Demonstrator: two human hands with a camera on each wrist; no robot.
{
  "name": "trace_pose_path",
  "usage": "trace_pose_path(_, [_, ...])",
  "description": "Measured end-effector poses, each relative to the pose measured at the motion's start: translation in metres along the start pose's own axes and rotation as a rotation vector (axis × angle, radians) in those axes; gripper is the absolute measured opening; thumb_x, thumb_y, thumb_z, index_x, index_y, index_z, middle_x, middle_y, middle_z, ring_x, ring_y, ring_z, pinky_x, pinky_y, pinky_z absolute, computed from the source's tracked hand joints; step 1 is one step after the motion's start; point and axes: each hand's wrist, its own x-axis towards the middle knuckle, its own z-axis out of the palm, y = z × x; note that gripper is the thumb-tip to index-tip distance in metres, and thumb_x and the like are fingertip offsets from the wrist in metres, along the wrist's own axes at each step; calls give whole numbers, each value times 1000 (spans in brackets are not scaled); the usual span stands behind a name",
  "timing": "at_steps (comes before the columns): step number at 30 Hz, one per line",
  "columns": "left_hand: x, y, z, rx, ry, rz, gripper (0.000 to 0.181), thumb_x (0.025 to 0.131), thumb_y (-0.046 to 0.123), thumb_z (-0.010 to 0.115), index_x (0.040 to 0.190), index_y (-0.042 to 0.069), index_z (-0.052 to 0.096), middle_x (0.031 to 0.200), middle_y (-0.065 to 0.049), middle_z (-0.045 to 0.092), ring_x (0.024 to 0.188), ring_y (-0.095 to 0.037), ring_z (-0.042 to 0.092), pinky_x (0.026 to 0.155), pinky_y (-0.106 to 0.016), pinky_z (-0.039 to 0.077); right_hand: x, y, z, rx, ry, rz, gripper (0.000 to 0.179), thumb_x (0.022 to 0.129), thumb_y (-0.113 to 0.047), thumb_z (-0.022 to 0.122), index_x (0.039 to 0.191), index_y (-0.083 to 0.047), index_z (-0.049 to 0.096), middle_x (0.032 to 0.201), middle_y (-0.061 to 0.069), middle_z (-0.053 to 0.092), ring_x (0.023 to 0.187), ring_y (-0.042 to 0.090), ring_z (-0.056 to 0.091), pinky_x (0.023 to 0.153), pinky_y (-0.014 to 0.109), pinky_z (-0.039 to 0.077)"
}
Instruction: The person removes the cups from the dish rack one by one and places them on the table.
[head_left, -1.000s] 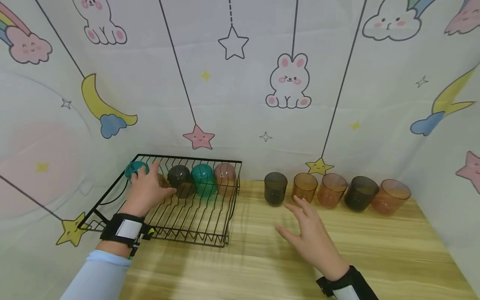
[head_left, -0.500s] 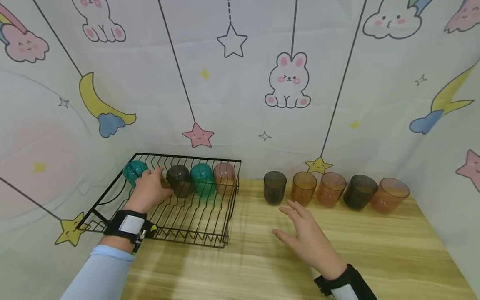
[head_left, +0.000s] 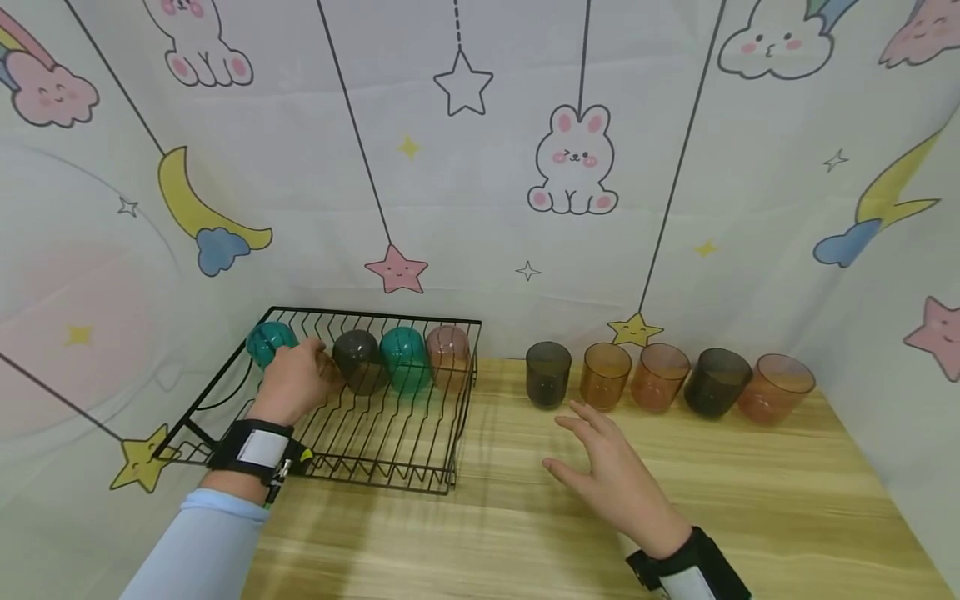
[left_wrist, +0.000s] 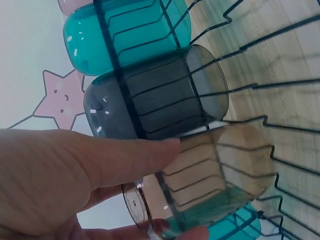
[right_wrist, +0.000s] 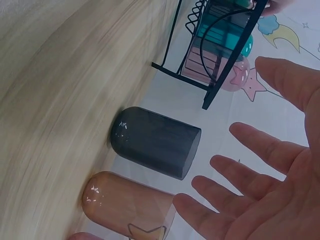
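Observation:
My left hand (head_left: 295, 383) pinches an amber see-through cup (left_wrist: 245, 150) standing upside down in a black wire dish rack (head_left: 375, 316). In the left wrist view, the thumb lies on one side of the cup and fingers on the other, near its base. Left of the hand is a teal cup (head_left: 268, 343). To its right are a grey cup (head_left: 360, 360), another teal cup (head_left: 406, 358) and a pink cup (head_left: 450, 357), all inverted. My right hand (head_left: 622, 479) hovers over the table with fingers spread, holding nothing, close to an upright dark grey cup (right_wrist: 155, 142).
Along the back of the wooden table (head_left: 540, 533), an amber cup (head_left: 606, 379), a pink cup (head_left: 660, 380), a black cup (head_left: 717, 385) and an orange-pink cup (head_left: 776, 390) stand upright in a row. A patterned cloth (head_left: 480, 200) hangs behind.
My left hand's spread fingers have come down and closed on the amber cup in the rack, uncovering more of the left teal cup. The right hand has barely moved.

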Motion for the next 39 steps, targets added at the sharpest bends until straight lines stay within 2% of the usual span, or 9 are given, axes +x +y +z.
trace_pose_path(4, [-4, -1, -4, -14, 20, 13, 57, 73, 5, 68, 124, -7, 47, 103, -29, 57, 89, -45, 51, 56, -44, 47, 0, 0, -1, -4, -3, 2, 58, 82, -52, 65, 128, -19, 54, 143, 3, 36, 128, 24, 34, 97, 44, 35])
trace_pose_path(8, [-9, -1, -5, -30, 30, 0, 58, 73, 2, 65, 127, -6, 45, 101, -27, 57, 88, -42, 50, 52, -38, 45, -1, -1, -1, -1, 5, -5, 57, 82, -51, 65, 128, -18, 54, 143, 2, 36, 127, 24, 35, 97, 44, 36])
trace_pose_path(12, [-16, 1, -6, -33, 48, -19, 60, 74, 2, 63, 130, -5, 43, 104, -30, 52, 86, -42, 50, 52, -39, 44, -2, -2, -1, 8, 21, -20, 58, 81, -50, 66, 127, -16, 55, 142, 3, 37, 126, 24, 36, 97, 45, 36])
trace_pose_path(17, [-26, 7, -11, -4, 151, 6, 59, 75, 12, 68, 126, -6, 45, 100, -31, 53, 85, -47, 51, 56, -49, 46, -4, -4, -2, 5, 42, -39, 59, 81, -49, 66, 127, -15, 54, 141, 7, 39, 126, 26, 37, 97, 46, 36])
trace_pose_path(19, [-31, 11, -16, 6, 197, 25, 55, 76, 13, 68, 123, -6, 46, 97, -29, 54, 82, -46, 52, 54, -48, 46, -5, -4, -2, 2, 52, -40, 59, 81, -49, 67, 127, -15, 54, 141, 7, 39, 126, 26, 37, 97, 45, 36])
trace_pose_path(24, [-45, 25, -30, 4, 248, 36, 53, 79, 10, 64, 126, -3, 45, 104, -34, 47, 76, -45, 52, 47, -42, 42, -6, -7, -5, 4, 67, -35, 59, 81, -50, 66, 128, -16, 54, 141, 6, 39, 126, 25, 37, 96, 45, 37])
trace_pose_path(31, [-63, 55, -44, 4, 346, 51, 58, 80, 12, 67, 133, 3, 44, 116, -36, 42, 78, -45, 53, 49, -45, 44, -6, -10, -10, 10, 73, 5, 59, 83, -54, 62, 128, -17, 54, 142, 3, 38, 126, 25, 37, 96, 46, 37])
trace_pose_path(34, [-69, 68, -47, -5, 391, 85, 59, 79, 12, 68, 133, 5, 45, 116, -34, 44, 75, -41, 54, 50, -45, 46, -5, -11, -12, 12, 73, 14, 58, 84, -54, 61, 128, -17, 54, 141, 2, 39, 126, 24, 37, 97, 46, 36])
trace_pose_path(39, [-77, 88, -45, -72, 440, 159, 58, 77, 15, 72, 130, 10, 49, 117, -29, 45, 81, -40, 58, 59, -47, 52, -6, -11, -13, 5, 92, 12, 60, 84, -60, 56, 128, -20, 54, 140, 1, 40, 126, 22, 38, 98, 44, 35])
